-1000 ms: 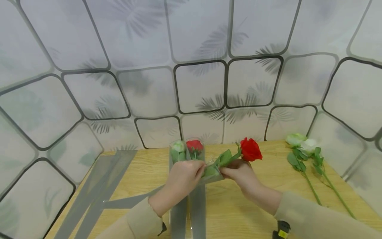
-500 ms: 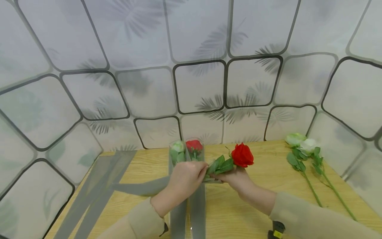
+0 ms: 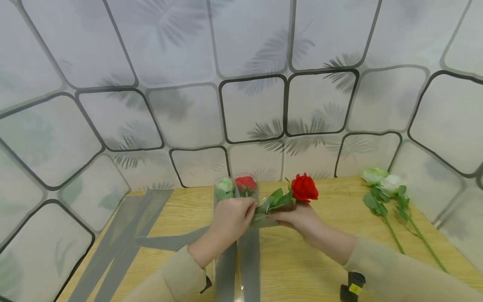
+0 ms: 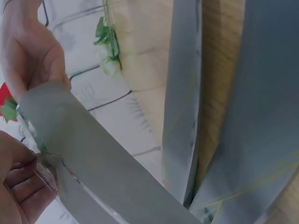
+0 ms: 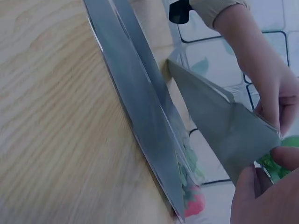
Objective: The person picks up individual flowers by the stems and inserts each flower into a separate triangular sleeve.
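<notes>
My left hand [image 3: 230,218] pinches the clear edge at the mouth of a grey-backed flower sleeve [image 4: 93,140], held up over the table. With my right hand [image 3: 307,220] I hold the same mouth from the other side, thumb and fingers on it, in the right wrist view too. A red rose [image 3: 305,188] leans out of the mouth to the right, its bloom just above my right hand and its leaves [image 3: 277,199] between the two hands. The stem is hidden in the sleeve. Below lie two filled sleeves, with a greenish-white rose [image 3: 225,184] and a red rose [image 3: 246,183].
Flat grey sleeves [image 3: 124,235] overlap on the left of the wooden table [image 3: 302,260]. Two loose white roses [image 3: 390,184] with long green stems lie at the right. A patterned cloth wall [image 3: 253,109] stands close behind the table's far edge.
The red rose and my right hand have moved left, closer to my left hand. The rose dipped, then rose again slightly. The sleeve's tail end has shifted about on the left.
</notes>
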The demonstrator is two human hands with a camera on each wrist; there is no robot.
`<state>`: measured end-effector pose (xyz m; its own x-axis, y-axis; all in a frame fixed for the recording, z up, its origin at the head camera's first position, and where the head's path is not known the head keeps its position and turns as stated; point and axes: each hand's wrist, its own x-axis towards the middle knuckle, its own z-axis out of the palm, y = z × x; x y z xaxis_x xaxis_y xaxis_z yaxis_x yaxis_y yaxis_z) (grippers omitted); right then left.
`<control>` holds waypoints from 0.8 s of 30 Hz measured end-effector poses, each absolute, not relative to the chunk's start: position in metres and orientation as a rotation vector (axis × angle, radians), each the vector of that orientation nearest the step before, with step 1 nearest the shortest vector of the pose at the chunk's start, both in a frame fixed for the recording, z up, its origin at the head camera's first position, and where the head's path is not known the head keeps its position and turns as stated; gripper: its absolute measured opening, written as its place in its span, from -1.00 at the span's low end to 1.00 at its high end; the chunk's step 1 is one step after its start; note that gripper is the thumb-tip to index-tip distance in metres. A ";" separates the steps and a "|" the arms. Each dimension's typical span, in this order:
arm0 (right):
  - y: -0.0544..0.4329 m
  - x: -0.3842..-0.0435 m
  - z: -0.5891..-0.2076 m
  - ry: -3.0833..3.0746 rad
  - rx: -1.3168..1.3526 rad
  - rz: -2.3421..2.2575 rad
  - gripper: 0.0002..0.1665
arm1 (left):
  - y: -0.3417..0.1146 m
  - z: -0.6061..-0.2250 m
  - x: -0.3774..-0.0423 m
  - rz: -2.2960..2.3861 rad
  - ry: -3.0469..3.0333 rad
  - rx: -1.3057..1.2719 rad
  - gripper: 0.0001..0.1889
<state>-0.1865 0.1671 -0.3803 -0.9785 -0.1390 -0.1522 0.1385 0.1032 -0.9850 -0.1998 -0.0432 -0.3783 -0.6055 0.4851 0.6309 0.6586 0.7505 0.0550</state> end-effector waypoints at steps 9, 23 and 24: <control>0.194 -0.182 -0.378 2.437 0.105 -1.822 -0.34 | -0.051 -0.371 -0.205 -0.455 -2.320 -0.839 -0.94; 0.210 -0.157 -0.374 2.548 0.149 -1.847 0.18 | -0.055 -0.364 -0.206 -0.430 -2.293 -0.823 -0.94; 0.211 -0.156 -0.373 2.548 0.134 -1.863 0.14 | -0.055 -0.363 -0.206 -0.429 -2.301 -0.818 -0.94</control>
